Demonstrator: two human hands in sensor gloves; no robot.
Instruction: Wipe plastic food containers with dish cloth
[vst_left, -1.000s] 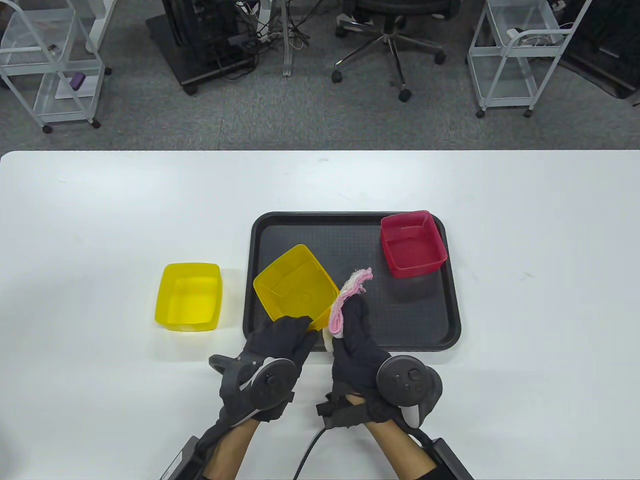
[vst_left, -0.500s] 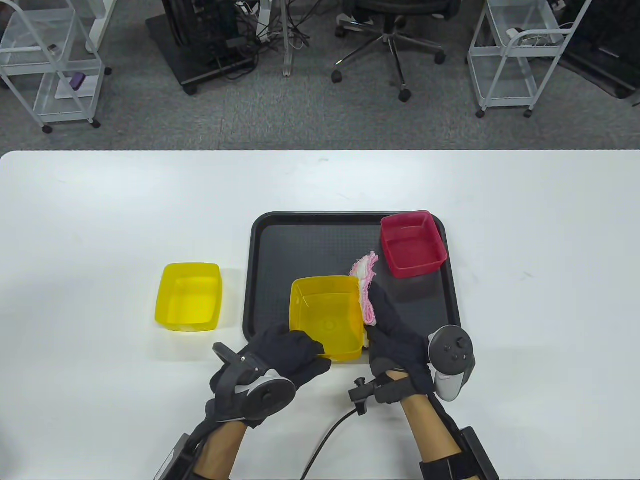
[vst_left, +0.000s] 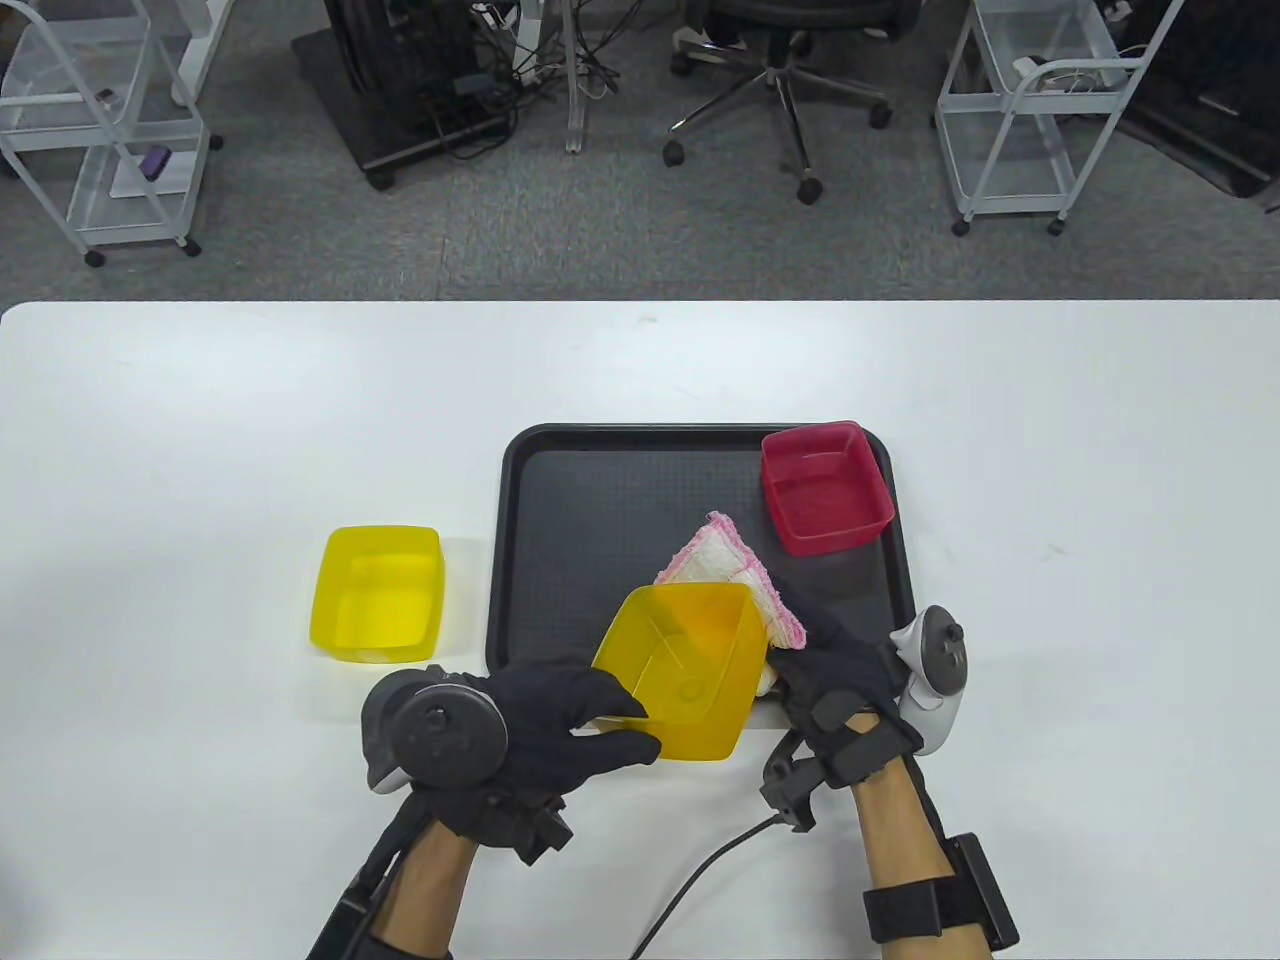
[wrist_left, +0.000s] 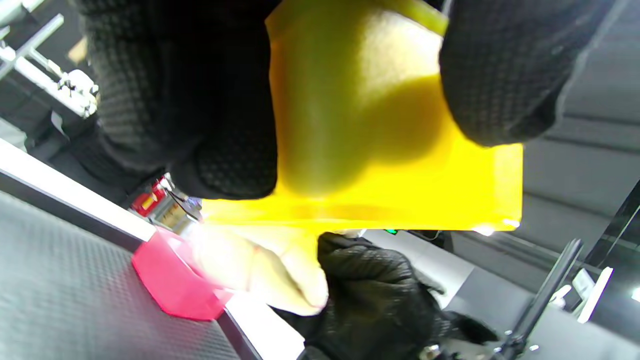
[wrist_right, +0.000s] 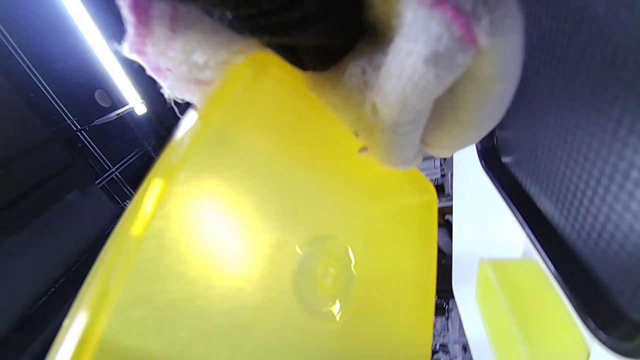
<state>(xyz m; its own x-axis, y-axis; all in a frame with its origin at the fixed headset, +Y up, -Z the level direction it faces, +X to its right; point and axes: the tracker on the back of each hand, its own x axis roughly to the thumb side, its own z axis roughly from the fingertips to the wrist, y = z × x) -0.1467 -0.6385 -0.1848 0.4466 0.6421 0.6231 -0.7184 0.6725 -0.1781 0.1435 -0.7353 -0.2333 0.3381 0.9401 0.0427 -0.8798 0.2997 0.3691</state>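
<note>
Over the white bench (vst_left: 200, 420), the left hand (vst_left: 560, 715) gripped a yellow tub (vst_left: 690, 670); the right hand (vst_left: 835, 665) held a cloth (vst_left: 730, 570) against it.

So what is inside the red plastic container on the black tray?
The red plastic container on the black tray shows only its bare bottom; nothing lies inside it.

We see the tray (vst_left: 520, 560) mid tabletop (vst_left: 200, 400), one container (vst_left: 826, 487) in its far-right corner. Cloth (vst_left: 722, 560) sits btwn that & the lifted container (vst_left: 690, 670); another container (vst_left: 378, 592) left of tray.
</note>
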